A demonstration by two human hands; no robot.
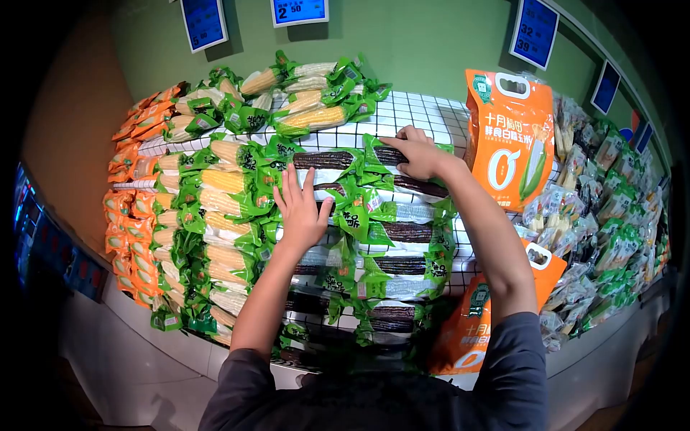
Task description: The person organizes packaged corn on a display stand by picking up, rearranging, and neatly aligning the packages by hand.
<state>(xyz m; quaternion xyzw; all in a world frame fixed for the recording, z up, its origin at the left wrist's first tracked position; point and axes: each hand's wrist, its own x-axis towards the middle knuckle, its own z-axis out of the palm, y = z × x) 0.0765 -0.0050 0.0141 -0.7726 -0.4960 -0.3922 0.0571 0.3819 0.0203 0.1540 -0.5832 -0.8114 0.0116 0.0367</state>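
My left hand lies with fingers spread over vacuum packs of dark purple corn, its fingertips touching a dark corn pack. Further right and a little higher, my right hand rests on another dark corn pack, index finger stretched out and thumb apart from it. Below the hands, more dark corn packs with green printed ends lie flat in two columns. A long dark cob shows just under my right wrist. My forearms cover parts of the rows.
Yellow and white corn packs fill rows on the left, with orange packs at the edge. More corn is heaped at the back on a white grid cloth. Orange handled bags stand right, beside piled clear packs.
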